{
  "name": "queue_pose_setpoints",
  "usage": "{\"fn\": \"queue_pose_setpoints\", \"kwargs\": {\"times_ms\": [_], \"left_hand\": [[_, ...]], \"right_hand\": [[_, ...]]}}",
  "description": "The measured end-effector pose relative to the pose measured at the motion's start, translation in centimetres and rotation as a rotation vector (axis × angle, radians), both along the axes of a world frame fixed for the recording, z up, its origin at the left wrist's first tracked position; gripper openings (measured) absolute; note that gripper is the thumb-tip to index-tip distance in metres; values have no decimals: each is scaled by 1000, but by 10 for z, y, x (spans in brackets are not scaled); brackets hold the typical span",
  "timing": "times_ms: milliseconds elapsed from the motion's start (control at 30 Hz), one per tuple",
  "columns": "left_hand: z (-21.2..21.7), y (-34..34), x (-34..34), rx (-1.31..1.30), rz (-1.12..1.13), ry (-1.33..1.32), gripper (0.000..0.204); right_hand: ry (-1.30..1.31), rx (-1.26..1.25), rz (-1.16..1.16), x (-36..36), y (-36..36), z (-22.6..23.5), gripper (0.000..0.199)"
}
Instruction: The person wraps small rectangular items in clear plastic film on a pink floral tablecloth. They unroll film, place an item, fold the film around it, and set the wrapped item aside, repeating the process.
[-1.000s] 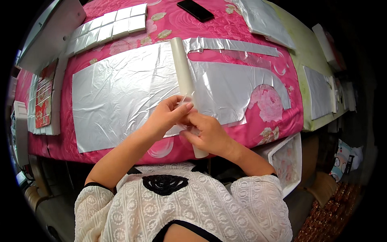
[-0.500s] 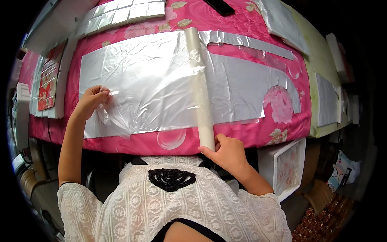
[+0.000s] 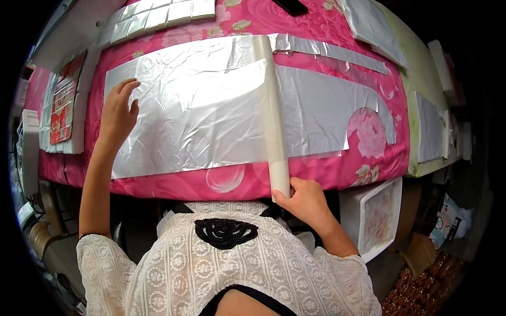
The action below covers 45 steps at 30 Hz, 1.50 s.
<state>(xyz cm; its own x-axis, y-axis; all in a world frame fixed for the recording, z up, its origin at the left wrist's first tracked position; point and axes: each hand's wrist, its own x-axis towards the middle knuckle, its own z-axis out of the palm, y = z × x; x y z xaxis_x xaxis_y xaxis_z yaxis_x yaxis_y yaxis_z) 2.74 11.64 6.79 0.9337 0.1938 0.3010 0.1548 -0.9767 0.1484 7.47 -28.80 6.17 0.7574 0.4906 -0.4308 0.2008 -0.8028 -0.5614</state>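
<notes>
A long roll of clear plastic film point(image 3: 275, 121) lies from far to near across a silver foil-like sheet point(image 3: 205, 105) on the table. My right hand point(image 3: 305, 200) grips the near end of the roll, thumb on its left side. Over the left end of the sheet is my left hand point(image 3: 119, 113), thumb and fingers apart, holding nothing. Thin film with faint creases appears to lie over the sheet left of the roll, though its edges are hard to make out. Right of the roll the sheet has a rounded cut-out and a curved tail.
A pink flowered cloth point(image 3: 232, 181) covers the table. A silver strip point(image 3: 332, 51) lies far right, a black phone point(image 3: 291, 6) at the far edge. Silver-topped blocks point(image 3: 158, 18) stand far left, a red packet point(image 3: 67, 100) at left. A white bin point(image 3: 377, 216) stands below right.
My left hand has let go of the film's crumpled loose end and moved up slightly, fingers opening. The film now lies flatter. The roll and my right hand have shifted right.
</notes>
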Motion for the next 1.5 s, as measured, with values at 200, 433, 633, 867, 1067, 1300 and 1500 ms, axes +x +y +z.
{"fn": "queue_pose_setpoints", "kwargs": {"times_ms": [200, 433, 633, 867, 1067, 1300, 1500], "left_hand": [[-28, -157, 60, -450, -387, -83, 50], [-72, -192, 72, -324, -315, 77, 61], [-72, -193, 72, -199, -299, 137, 61], [-72, -195, 73, -186, -288, 158, 60], [-70, -197, 74, -170, -275, 178, 60], [-70, -196, 74, -170, -270, 227, 63], [-70, -196, 73, -177, -267, 227, 64]], "right_hand": [[56, 11, -12, 1, -3, -3, 37], [115, -29, 26, 7, -2, 3, 41], [63, 69, 111, 61, 18, -3, 55], [234, 317, -59, 186, 99, -26, 49], [734, 969, -404, 228, 132, -35, 29], [806, 1553, -842, 295, 116, -68, 18], [398, 1642, -1060, 398, 12, -46, 28]]}}
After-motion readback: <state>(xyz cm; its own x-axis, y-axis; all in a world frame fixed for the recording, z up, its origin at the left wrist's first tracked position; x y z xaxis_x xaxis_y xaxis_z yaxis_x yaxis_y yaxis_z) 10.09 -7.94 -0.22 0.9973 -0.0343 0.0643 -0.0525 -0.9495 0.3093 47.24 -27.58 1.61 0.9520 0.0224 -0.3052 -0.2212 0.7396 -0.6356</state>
